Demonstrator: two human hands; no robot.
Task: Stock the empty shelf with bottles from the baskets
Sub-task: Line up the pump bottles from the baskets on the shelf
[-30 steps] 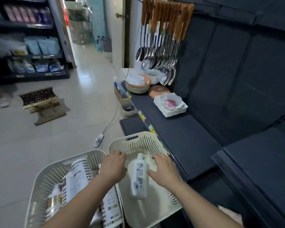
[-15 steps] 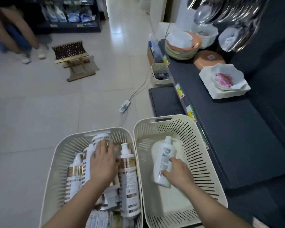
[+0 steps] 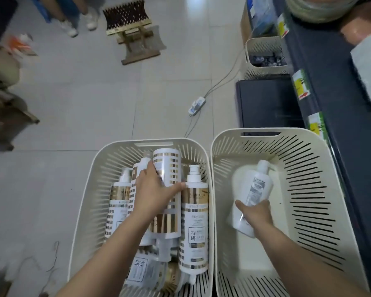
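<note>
Task barely started, as far as this view shows: the visible strip of dark shelf (image 3: 330, 61) on the right carries no bottles, only blurred dishes (image 3: 368, 71) at its far end, and most of the shelf is out of frame, so I cannot tell about the rest. The left basket (image 3: 90, 189) is packed with bottles lying in a pile; the right basket (image 3: 304, 179) holds just one white bottle (image 3: 252, 189), so that one looks nearly emptied. The right hand (image 3: 255, 213) grips the white bottle round its lower body, fingers curled, with the pump end pointing away. The bottle is motion-blurred and low inside the basket, not yet clear of the rim. The left hand (image 3: 152, 196) is spread wide over the big striped bottle (image 3: 167, 168) on top of the pile, fingers along its left edge, thumb across to the shoulder of the neighbouring pump bottle (image 3: 194, 221); it reads as a grasp, with no lift yet. Left to do: both bottles out and onto the shelf, then the whole left basket. Versus a second ago, the left hand has left the white bottle and crossed to the left basket, the right hand has taken that bottle alone, and the camera has tipped down, so the shelf has mostly dropped out of view. Half a second ago the hands sat nearly the same.
</note>
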